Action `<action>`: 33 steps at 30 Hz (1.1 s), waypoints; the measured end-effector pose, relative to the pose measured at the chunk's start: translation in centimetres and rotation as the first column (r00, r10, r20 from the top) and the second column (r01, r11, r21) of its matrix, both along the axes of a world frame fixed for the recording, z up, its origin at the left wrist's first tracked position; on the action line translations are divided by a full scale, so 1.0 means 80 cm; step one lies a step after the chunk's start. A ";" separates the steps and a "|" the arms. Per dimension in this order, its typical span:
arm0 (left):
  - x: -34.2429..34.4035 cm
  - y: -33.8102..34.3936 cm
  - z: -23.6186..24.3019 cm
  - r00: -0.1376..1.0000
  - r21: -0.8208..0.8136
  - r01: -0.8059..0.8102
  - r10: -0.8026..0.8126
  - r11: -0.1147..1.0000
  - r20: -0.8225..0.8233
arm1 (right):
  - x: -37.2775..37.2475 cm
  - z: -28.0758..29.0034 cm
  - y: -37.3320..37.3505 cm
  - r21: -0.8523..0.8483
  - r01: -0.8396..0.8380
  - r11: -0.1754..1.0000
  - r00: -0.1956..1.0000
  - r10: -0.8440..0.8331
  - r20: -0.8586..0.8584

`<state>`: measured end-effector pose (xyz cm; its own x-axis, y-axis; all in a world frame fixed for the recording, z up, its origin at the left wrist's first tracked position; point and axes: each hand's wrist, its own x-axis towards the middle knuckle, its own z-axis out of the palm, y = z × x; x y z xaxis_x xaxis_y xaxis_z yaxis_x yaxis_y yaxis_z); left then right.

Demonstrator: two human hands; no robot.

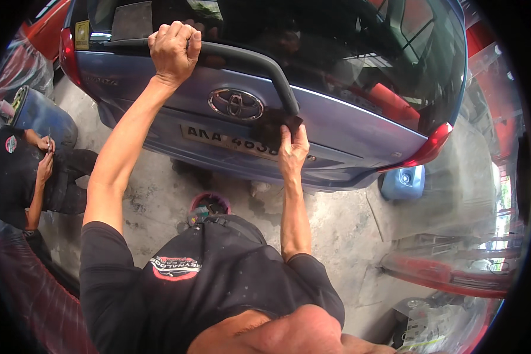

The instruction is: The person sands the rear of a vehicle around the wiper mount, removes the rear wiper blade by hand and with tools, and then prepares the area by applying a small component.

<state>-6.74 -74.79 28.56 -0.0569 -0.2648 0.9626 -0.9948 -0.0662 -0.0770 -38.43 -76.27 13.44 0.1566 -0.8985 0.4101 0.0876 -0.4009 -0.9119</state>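
Observation:
In front of me, a long dark grey bar [242, 54] spans the back of a blue-grey car [336, 127], bending down at its right end. My left hand [175, 53] is closed in a fist around the bar's left part. With thumb and fingers together, my right hand [293, 147] pinches a thin dark sheet [271, 125], which looks like sandpaper, at the bar's lower right tip. Whether the sheet wraps the tip cannot be made out. Just left of the sheet is the car's oval chrome emblem [236, 104], above the licence plate [218, 139].
A co-worker [26, 177] in a dark shirt sits at left, hands together on a small object, beside a blue drum [47, 118]. A pink-rimmed bucket [211, 203] stands on the concrete floor below. At right are a blue jug [403, 182] and a red bumper [448, 274].

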 end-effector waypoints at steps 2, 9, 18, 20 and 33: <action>-0.002 0.003 0.000 1.000 0.010 0.002 -0.003 1.000 0.013 | -0.003 -0.002 0.008 0.009 0.005 1.000 1.000 -0.005 -0.024; 0.007 0.007 -0.001 1.000 0.036 0.001 -0.001 0.999 -0.010 | 0.012 -0.019 0.020 0.137 -0.093 0.986 0.961 0.053 0.273; -0.003 0.012 0.001 0.995 0.080 0.057 -0.050 0.995 -0.086 | -0.109 0.073 0.023 -0.077 -0.010 0.997 0.995 0.002 -0.095; 0.004 0.019 -0.001 0.994 0.077 0.050 -0.042 0.996 -0.098 | -0.092 0.132 0.036 -0.180 -0.129 0.975 0.958 0.076 -0.275; -0.091 0.076 -0.056 0.460 -0.094 0.694 -0.539 0.714 -0.706 | 0.071 0.281 -0.008 -0.443 -0.544 0.713 0.472 -0.176 -0.864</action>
<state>-14.04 -68.70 24.04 0.3239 -0.5881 0.7411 -0.5458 0.5237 0.6541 -32.75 -76.87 35.93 0.8471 -0.3897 0.3613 -0.3731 -0.9203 -0.1178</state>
